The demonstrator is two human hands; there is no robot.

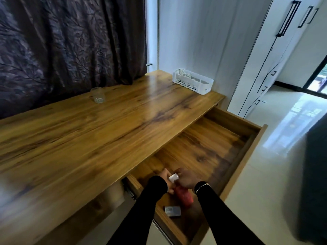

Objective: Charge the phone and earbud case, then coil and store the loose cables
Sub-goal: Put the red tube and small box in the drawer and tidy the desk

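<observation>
Head view, both my hands down in the open wooden drawer, right hand fingers curled on a small white earbud case, left hand touching it, grip unclear, red phone under my wrists, small grey box nearer me.

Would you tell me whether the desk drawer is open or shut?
Open: the drawer is pulled well out from the desk, its wooden floor exposed.

Long black sleeves on both arms — a thin bracelet at the right wrist.
</observation>
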